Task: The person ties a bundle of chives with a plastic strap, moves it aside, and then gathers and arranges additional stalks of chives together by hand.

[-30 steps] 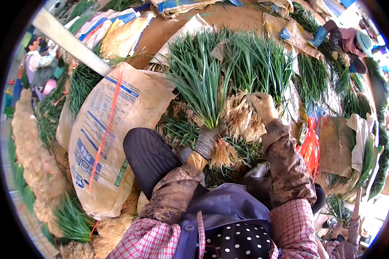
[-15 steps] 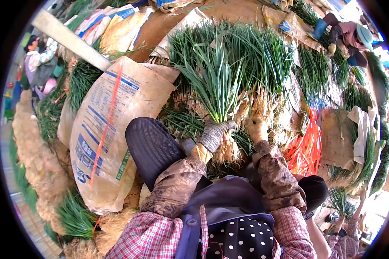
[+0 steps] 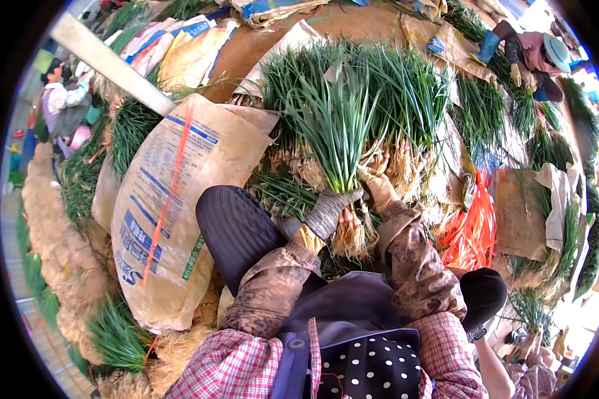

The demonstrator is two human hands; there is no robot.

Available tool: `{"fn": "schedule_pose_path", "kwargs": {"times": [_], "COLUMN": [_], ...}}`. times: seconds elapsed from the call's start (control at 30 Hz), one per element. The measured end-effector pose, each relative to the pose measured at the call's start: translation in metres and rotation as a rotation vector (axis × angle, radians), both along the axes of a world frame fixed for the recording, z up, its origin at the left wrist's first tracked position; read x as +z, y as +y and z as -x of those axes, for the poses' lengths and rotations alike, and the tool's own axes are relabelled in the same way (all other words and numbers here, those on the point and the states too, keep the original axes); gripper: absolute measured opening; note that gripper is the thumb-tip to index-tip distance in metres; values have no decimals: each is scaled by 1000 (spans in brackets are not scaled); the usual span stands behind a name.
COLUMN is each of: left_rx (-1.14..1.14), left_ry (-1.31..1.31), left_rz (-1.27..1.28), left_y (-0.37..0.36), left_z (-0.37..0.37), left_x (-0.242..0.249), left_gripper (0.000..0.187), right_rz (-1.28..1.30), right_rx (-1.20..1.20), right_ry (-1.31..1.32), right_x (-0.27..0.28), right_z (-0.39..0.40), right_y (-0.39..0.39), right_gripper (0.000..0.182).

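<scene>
A bundle of long green plants (image 3: pixel 339 143) stands upright in my gloved left hand (image 3: pixel 327 211), which is closed round the stems just above the pale roots. My right hand (image 3: pixel 378 189), in a yellowish glove, touches the right side of the bundle near its base. Its fingers are bent against the stems; what they pinch, if anything, is hidden. Beyond the bundle lies a wide pile of similar green plants (image 3: pixel 406 93), with roots pointing toward me.
A large printed sack (image 3: pixel 160 213) lies at my left. Red plastic strips (image 3: pixel 472 223) hang at the right, beside a brown sack (image 3: pixel 519 213). Other people work at the far left and upper right. A pale bar (image 3: pixel 113 63) crosses the upper left.
My right hand has moved left and slightly up, from the roots of the pile to the held bundle. The bundle stands a little more upright and looks fuller.
</scene>
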State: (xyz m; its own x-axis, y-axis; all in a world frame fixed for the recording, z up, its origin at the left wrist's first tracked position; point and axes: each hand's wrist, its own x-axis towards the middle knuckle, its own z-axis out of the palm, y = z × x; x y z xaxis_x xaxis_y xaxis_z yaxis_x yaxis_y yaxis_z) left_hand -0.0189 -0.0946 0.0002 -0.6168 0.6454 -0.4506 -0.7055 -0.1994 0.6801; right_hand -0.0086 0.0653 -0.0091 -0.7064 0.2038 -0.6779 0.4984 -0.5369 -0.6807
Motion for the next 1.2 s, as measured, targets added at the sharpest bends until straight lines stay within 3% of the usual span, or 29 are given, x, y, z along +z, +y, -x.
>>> {"fn": "schedule_pose_path", "kwargs": {"times": [0.03, 0.1, 0.2, 0.3, 0.37, 0.43, 0.5, 0.53, 0.57, 0.63, 0.67, 0.73, 0.77, 0.8, 0.83, 0.9, 0.93, 0.97, 1.0, 1.13, 1.17, 1.2], "left_rx": [-18, 44, 29, 86, 109, 129, 129, 131, 181, 273, 199, 221, 236, 231, 221, 223, 150, 239, 203, 124, 111, 50], "left_ry": [27, -13, 20, 63, 64, 58, -21, -60, -52, -32, -144, -71, -51, 12, 40, -4, -78, -95, -118, -161, -131, -76], "left_rz": [60, 245, 834, 676, 728, 741, 681, 648, 467, 103, 192, 70, -6, -36, -21, 44, 228, 101, 97, 88, 64, 225], "left_y": [-2, 2, 18, 16, 19, 19, 18, 18, 17, 10, 4, -5, -8, -12, -13, -14, -15, -13, -14, -9, -7, -8], "left_z": [1, -4, 4, 2, 1, -2, 0, 2, -3, -18, -18, -14, -11, -5, 0, 6, 12, 5, 3, -4, -5, -4], "left_x": [7, -3, -13, 0, 3, 16, -9, -24, -35, -47, -27, -1, 12, 15, 5, -3, -19, -40, -29, -16, -17, -17], "left_gripper": [20, 30, 46, 46, 38, 27, 28, 28, 27, 24, 24, 31, 35, 42, 46, 45, 44, 41, 39, 21, 19, 19], "right_rz": [-168, -205, -456, -750, -851, -887, -919, -795, -675, -741, -673, -761, -743, -901, -1059, -1015, -1134, -1251, -1289, -1220, -1140, -912], "right_rx": [-4, -38, 116, 264, 307, 302, 297, 213, 122, 159, 71, 208, 241, 293, 342, 472, 519, 567, 587, 794, 874, 834], "right_ry": [-100, -113, -47, -56, -133, -127, -65, -68, -73, -270, -209, -110, -52, -109, -159, -172, -129, -84, 13, 149, 163, 300], "right_x": [-6, -21, -27, -20, -14, -38, -55, -79, -105, -35, -40, -84, -88, -57, -22, -32, -31, -14, -9, 17, 22, 20], "right_z": [-2, -1, -9, -13, -8, -5, -3, 1, 5, 6, 1, -6, -12, -18, -20, -25, -33, -41, -51, -83, -88, -93], "right_y": [-4, -6, -2, -4, -11, -7, -4, 2, 9, 4, 9, 29, 31, 21, 9, 14, 14, 8, 4, -12, -14, -17], "right_gripper": [34, 26, 20, 12, 11, 19, 21, 20, 20, 19, 21, 28, 31, 34, 37, 40, 36, 34, 32, 19, 17, 16]}}
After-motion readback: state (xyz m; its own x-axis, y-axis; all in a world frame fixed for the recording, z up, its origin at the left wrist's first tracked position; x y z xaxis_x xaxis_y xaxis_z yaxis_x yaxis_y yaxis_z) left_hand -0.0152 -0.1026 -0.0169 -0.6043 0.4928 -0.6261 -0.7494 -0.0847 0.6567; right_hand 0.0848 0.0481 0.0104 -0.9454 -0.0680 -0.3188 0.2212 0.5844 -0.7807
